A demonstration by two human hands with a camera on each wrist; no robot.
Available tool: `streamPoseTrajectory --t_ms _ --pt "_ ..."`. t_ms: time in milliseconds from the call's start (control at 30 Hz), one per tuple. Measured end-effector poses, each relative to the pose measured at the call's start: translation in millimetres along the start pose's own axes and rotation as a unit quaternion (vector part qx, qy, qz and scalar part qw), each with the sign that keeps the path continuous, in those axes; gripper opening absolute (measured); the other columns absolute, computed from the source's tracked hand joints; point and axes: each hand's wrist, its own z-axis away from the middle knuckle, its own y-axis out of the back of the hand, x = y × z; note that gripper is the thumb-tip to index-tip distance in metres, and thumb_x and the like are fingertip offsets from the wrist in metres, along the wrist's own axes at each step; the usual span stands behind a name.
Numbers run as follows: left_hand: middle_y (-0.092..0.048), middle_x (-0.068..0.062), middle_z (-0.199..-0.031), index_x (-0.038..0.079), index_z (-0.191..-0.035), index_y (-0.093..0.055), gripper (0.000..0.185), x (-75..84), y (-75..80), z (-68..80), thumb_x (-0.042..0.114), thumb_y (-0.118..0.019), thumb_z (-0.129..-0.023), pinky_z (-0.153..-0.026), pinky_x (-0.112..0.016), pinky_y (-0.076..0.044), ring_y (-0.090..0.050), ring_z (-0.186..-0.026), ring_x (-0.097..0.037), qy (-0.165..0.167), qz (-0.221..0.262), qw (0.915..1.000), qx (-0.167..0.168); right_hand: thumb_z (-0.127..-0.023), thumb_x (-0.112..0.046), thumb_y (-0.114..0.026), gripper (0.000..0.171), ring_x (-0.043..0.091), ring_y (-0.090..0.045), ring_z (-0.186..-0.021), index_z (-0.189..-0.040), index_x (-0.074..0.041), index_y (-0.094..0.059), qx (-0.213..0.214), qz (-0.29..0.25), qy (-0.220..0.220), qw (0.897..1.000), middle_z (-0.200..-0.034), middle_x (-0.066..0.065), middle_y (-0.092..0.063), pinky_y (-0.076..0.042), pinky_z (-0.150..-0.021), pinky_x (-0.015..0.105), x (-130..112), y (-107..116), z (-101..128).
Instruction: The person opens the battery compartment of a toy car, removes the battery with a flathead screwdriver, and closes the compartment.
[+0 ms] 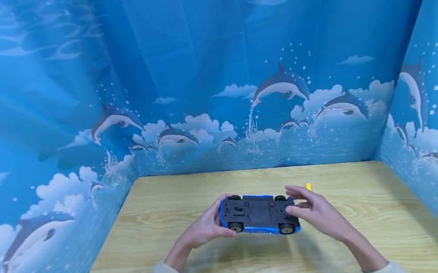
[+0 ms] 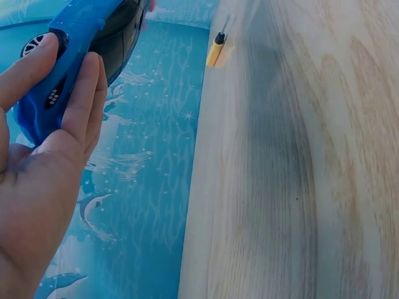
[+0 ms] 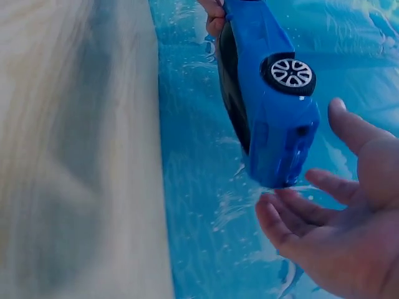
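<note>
A blue toy car (image 1: 260,214) is held up over the table with its black underside facing the head camera. My left hand (image 1: 208,226) grips one end of it; in the left wrist view the thumb lies by a wheel (image 2: 38,45) and the fingers lie along the other side. At the car's opposite end is my right hand (image 1: 319,215), fingers spread. The right wrist view shows this hand (image 3: 349,230) with its loosely bent fingers close around that end, not wrapped on it. A small red spot (image 1: 272,205) shows on the underside.
A screwdriver (image 2: 216,50) with a yellow and black handle lies on the wooden table (image 1: 162,204); in the head view it is partly hidden behind my right hand. Blue curtains (image 1: 211,66) printed with dolphins stand around the table's back and sides.
</note>
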Motion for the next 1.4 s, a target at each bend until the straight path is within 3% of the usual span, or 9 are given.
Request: streamPoseTrajectory --t_ms 67,200,300,533,933,1400 --pt "-0.042 -0.027 -0.149 0.01 -0.162 -0.021 0.1 -0.3 -0.7 0.1 -0.011 -0.076 -0.08 -0.099 -0.046 -0.059 -0.059 -0.125 -0.037 0.0 0.001 1.0 0.003 -0.1 -0.026 -0.069 0.056 0.036 -0.06 -0.125 -0.149 -0.007 -0.052 0.024 0.042 0.045 0.998 -0.144 0.018 -0.058 -0.058 -0.098 0.04 -4 -3 -4" --pt "-0.041 -0.027 -0.15 0.01 -0.163 -0.02 0.101 -0.6 -1.6 0.4 -0.011 -0.075 -0.081 -0.099 -0.046 -0.059 -0.058 -0.125 -0.038 0.002 0.002 0.9999 0.01 -0.1 -0.024 -0.07 0.042 0.032 -0.06 -0.124 -0.139 -0.01 -0.063 0.043 0.107 0.123 0.986 -0.136 0.009 -0.065 -0.057 -0.098 0.05 -14 -11 -12" --pt "-0.041 -0.028 -0.149 0.01 -0.163 -0.02 0.101 -1.0 -2.2 0.1 -0.01 -0.075 -0.081 -0.099 -0.046 -0.059 -0.059 -0.125 -0.038 0.002 0.002 1.0 0.007 -0.098 -0.024 -0.072 0.038 0.029 -0.06 -0.126 -0.135 -0.013 -0.068 0.041 0.133 0.155 0.978 -0.134 0.004 -0.066 -0.056 -0.1 0.056 -19 -18 -19" --pt "-0.041 -0.026 -0.15 0.012 -0.162 -0.022 0.099 -2.4 -3.7 -1.3 -0.013 -0.074 -0.081 -0.1 -0.046 -0.058 -0.059 -0.124 -0.037 -0.003 0.016 0.9999 -0.003 -0.097 -0.022 -0.074 0.034 0.026 -0.062 -0.124 -0.129 -0.014 -0.071 0.015 0.167 0.198 0.966 -0.131 0.002 -0.067 -0.056 -0.101 0.052 -28 -33 -31" --pt "-0.035 -0.027 -0.155 0.012 -0.162 -0.021 0.097 -3.2 -4.2 -3.4 -0.01 -0.075 -0.084 -0.104 -0.044 -0.055 -0.057 -0.13 -0.037 -0.004 0.031 0.9994 -0.013 -0.1 -0.022 -0.07 0.031 0.03 -0.062 -0.122 -0.129 -0.012 -0.072 -0.045 0.187 0.213 0.958 -0.132 0.009 -0.065 -0.056 -0.099 0.054 -32 -49 -41" --pt "-0.034 -0.028 -0.156 0.011 -0.162 -0.019 0.098 -7.1 -3.3 -4.4 -0.01 -0.075 -0.085 -0.105 -0.044 -0.055 -0.056 -0.131 -0.037 -0.006 0.036 0.9992 -0.017 -0.104 -0.034 -0.062 0.036 0.038 -0.051 -0.135 -0.136 -0.019 -0.068 -0.089 0.236 0.162 0.954 -0.147 0.013 -0.056 -0.045 -0.106 0.067 -28 -52 -39"
